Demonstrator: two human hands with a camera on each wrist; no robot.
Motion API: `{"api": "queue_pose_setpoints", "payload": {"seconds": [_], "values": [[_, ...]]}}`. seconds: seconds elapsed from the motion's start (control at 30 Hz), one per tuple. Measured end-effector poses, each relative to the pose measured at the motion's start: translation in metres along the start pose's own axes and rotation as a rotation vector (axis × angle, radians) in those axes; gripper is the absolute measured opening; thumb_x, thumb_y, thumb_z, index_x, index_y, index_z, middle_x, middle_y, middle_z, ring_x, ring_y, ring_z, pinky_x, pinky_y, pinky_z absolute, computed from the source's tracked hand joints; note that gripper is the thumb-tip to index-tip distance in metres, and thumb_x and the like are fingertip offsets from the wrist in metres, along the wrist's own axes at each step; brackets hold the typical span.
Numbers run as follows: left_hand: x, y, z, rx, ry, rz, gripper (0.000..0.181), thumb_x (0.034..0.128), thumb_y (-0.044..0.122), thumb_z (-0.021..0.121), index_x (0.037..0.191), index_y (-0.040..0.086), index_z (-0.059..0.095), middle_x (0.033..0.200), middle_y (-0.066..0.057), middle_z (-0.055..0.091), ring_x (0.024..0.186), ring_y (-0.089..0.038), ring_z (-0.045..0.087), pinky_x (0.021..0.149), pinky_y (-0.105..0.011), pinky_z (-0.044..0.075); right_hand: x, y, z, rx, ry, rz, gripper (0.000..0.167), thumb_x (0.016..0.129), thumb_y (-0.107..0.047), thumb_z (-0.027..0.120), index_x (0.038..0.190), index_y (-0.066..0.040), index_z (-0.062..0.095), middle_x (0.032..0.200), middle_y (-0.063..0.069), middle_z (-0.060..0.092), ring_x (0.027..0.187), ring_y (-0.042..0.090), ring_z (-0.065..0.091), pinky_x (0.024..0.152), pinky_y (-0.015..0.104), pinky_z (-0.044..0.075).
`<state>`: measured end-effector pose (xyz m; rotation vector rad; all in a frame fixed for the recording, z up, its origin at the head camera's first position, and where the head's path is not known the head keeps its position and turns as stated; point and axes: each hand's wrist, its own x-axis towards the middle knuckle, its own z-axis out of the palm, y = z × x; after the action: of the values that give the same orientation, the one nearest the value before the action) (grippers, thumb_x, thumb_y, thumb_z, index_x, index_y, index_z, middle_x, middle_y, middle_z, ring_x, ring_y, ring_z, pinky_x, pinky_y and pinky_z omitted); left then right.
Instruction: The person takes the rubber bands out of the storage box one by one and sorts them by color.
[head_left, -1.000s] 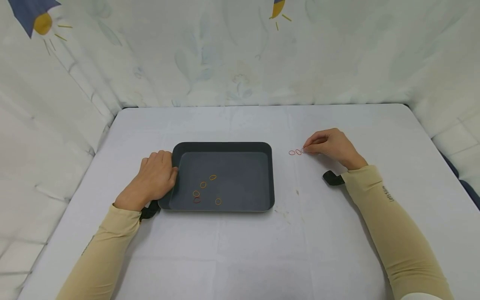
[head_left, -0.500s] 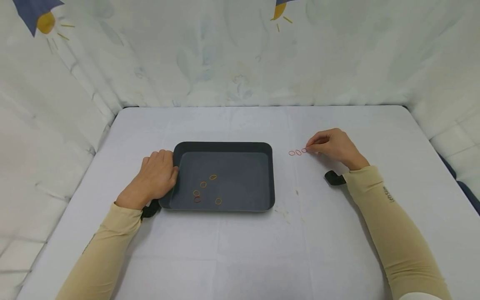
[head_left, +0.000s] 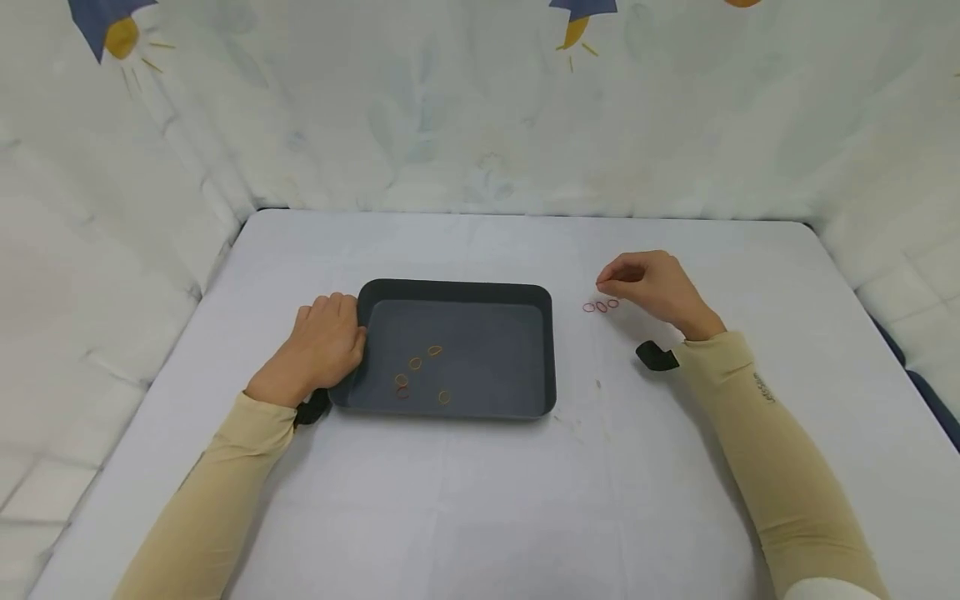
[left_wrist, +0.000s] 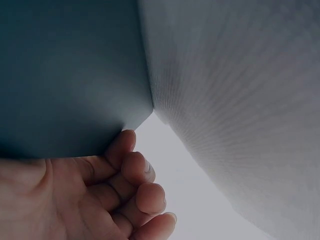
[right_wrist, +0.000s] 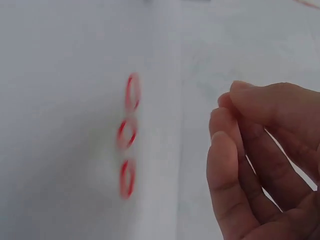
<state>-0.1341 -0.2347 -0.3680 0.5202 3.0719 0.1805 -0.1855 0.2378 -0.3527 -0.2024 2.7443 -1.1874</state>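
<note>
My left hand grips the left side of a dark grey tray, its thumb by the rim. In the left wrist view, several curled fingers lie beside the tray's dark wall. Inside the tray are several thin yellow rubber bands and one reddish rubber band. To the right of the tray, three red rubber bands lie in a short row on the cloth, the middle one among them. Just above the row is my right hand, its fingers bent and thumb meeting index; nothing shows between them.
A white cloth covers the table. Pale curtains with printed figures hang behind the far edge and along both sides. Black straps show at both wrists, beside beige sleeves.
My right hand has let go of the rightmost red rubber band and lifted up and to the left, uncovering the whole row. The left hand stays on the tray; the head view shifts slightly.
</note>
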Motion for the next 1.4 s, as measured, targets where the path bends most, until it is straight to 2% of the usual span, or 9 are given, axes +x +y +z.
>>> {"api": "queue_pose_setpoints", "payload": {"seconds": [0.17,0.33,0.5,0.73,1.03,1.2,1.4], "values": [[0.002,0.002,0.001,0.003,-0.002,-0.008,0.022,0.1026,0.015,0.045,0.106,-0.007,0.047,0.093,-0.019,0.049,0.089,-0.039,0.048,0.077,-0.049,0.035,0.007,-0.029,0.009,0.043,-0.028,-0.094,0.012,0.094,-0.032,0.077,0.1,-0.022,0.078,0.102,0.003,0.079,0.097,0.027,0.072,0.08,0.028,0.052],[0.004,0.004,-0.001,0.0,-0.011,-0.014,0.022,0.1031,0.015,0.044,0.106,-0.007,0.046,0.094,-0.019,0.048,0.089,-0.038,0.047,0.077,-0.048,0.034,0.013,-0.059,0.02,0.082,-0.065,-0.205,0.005,0.094,-0.022,0.077,0.097,-0.019,0.078,0.099,0.005,0.078,0.097,0.031,0.074,0.08,0.026,0.054],[0.006,0.006,-0.002,-0.009,-0.006,-0.019,0.022,0.103,0.015,0.044,0.106,-0.007,0.047,0.095,-0.019,0.049,0.09,-0.039,0.047,0.078,-0.049,0.035,0.017,-0.086,0.034,0.105,-0.115,-0.335,0.004,0.092,-0.015,0.077,0.095,-0.017,0.079,0.094,0.0,0.078,0.089,0.022,0.074,0.079,0.026,0.056],[0.009,0.012,-0.003,-0.016,-0.026,-0.031,0.023,0.1035,0.015,0.043,0.11,-0.007,0.047,0.098,-0.02,0.05,0.094,-0.039,0.048,0.08,-0.05,0.036,0.019,-0.115,0.052,0.031,-0.198,-0.526,0.008,0.093,-0.01,0.075,0.094,-0.018,0.078,0.091,-0.004,0.078,0.084,0.009,0.07,0.085,0.028,0.059],[0.011,0.017,-0.001,-0.011,-0.012,-0.018,0.021,0.1026,0.014,0.045,0.106,-0.006,0.047,0.097,-0.02,0.051,0.093,-0.04,0.049,0.08,-0.051,0.037,0.017,-0.138,0.078,-0.09,-0.296,-0.643,0.005,0.093,-0.011,0.075,0.093,-0.015,0.077,0.09,-0.006,0.077,0.083,0.005,0.071,0.082,0.025,0.058],[0.01,0.018,-0.001,-0.003,-0.02,-0.02,0.021,0.1027,0.014,0.045,0.107,-0.006,0.047,0.095,-0.019,0.049,0.089,-0.038,0.047,0.078,-0.049,0.036,0.016,-0.148,0.096,-0.114,-0.373,-0.686,0.004,0.094,-0.011,0.073,0.095,-0.013,0.077,0.09,-0.005,0.076,0.082,0.005,0.069,0.08,0.025,0.057],[0.008,0.021,0.0,-0.014,-0.014,-0.029,0.023,0.1026,0.015,0.045,0.109,-0.007,0.048,0.097,-0.02,0.05,0.092,-0.039,0.048,0.081,-0.051,0.037,0.013,-0.161,0.114,-0.119,-0.494,-0.715,0.005,0.094,-0.011,0.074,0.098,-0.01,0.076,0.093,-0.002,0.077,0.082,0.005,0.07,0.074,0.022,0.055]]}}
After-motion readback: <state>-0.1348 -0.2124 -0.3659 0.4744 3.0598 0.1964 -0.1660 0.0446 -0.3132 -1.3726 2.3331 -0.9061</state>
